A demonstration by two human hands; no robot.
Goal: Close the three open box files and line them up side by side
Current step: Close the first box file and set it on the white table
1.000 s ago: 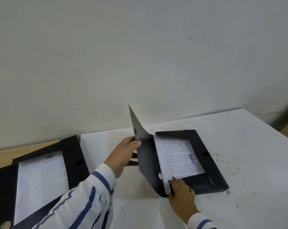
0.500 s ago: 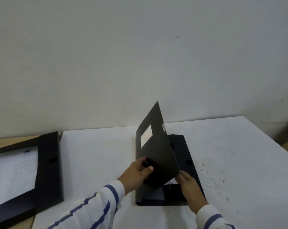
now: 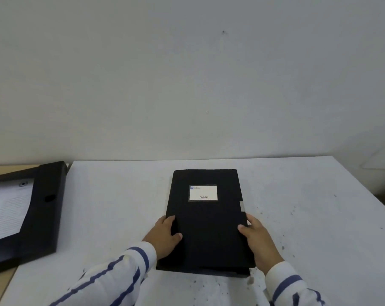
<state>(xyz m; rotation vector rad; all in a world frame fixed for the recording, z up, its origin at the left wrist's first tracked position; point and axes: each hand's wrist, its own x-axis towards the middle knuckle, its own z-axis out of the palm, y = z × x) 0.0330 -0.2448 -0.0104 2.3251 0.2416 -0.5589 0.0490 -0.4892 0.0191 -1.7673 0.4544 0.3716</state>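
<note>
A black box file lies closed and flat in the middle of the white table, with a white label on its lid. My left hand grips its left edge and my right hand grips its right edge, thumbs on top of the lid. A second black box file lies open at the left, a printed sheet showing inside. A third file is not in view.
A pale wall rises right behind the table. The open file overhangs the table's left edge onto a wooden surface. Dark specks dot the table to the right of the closed file.
My left hand swung the raised lid down over the papers, so the middle file went from open to closed. Both hands now sit on its side edges.
</note>
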